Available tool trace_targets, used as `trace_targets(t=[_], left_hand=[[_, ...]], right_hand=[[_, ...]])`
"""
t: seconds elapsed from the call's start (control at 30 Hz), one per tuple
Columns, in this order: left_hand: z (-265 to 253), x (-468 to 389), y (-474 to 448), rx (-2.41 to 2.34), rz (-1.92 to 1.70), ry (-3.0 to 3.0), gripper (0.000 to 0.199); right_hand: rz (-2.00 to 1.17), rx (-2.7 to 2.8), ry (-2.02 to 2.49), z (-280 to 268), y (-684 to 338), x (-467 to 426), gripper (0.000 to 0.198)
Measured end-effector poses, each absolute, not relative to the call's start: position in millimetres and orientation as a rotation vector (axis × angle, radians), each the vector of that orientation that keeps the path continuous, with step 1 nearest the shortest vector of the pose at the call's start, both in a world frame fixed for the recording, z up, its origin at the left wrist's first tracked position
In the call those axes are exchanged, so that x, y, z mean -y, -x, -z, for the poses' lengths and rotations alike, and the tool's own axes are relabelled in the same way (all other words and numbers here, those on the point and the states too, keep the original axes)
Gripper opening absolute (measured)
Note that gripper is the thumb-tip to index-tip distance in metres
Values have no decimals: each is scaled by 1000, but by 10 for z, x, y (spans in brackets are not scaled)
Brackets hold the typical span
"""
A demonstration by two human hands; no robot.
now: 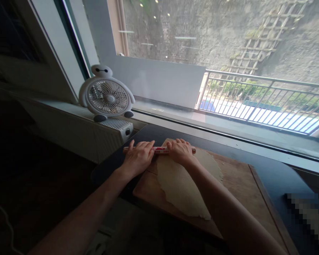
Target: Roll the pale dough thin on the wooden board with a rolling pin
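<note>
A rolling pin (pixel 161 150) with a red and white printed band lies across the far part of a flattened sheet of dough (pixel 179 187). My left hand (pixel 138 155) is closed over the pin's left part, and my right hand (pixel 181 151) grips it further right. Both ends of the pin poke out past my hands. The pale dough is wide and thin, with ragged edges. Beneath it lies a wooden board (pixel 238 180). My right forearm hides part of the dough and board.
The board rests on a dark table (pixel 275 175) beside a large window. A white character-shaped fan (pixel 110 99) stands on a radiator (pixel 110 136) at the left. A blurred-out object (pixel 308 216) lies at the table's right. A pale cord (pixel 4 212) hangs at lower left.
</note>
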State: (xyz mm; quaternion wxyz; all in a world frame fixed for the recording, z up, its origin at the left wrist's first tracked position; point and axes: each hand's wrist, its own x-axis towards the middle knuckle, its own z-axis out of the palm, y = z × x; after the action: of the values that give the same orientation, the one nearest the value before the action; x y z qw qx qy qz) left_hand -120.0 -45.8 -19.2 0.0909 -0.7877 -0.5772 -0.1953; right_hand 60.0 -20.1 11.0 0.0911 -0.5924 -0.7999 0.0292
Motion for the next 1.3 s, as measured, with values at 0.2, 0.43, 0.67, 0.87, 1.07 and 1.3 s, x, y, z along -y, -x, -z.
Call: trace_targets(t=[0.2,0.43,0.67,0.87,1.07,1.3], left_hand=[[200,1025,1270,1564,578,2327,38],[203,1018,1301,1641,509,2290,36],[219,1319,1252,1555,496,2310,37],[251,1673,1160,1511,439,2280,37],[128,1559,1115,1516,353,2210,39],[374,2010,955,1369,236,2333,43]], right_hand=[[49,2344,1504,28,-817,879,39],[-161,2393,1776,-217,-736,551,48],[-3,2320,1637,30,-772,777,43],[-31,2408,1434,145,-1107,1223,45],[-71,2345,1592,-54,-703,777,46],[-75,2351,1369,230,-1414,1386,44]])
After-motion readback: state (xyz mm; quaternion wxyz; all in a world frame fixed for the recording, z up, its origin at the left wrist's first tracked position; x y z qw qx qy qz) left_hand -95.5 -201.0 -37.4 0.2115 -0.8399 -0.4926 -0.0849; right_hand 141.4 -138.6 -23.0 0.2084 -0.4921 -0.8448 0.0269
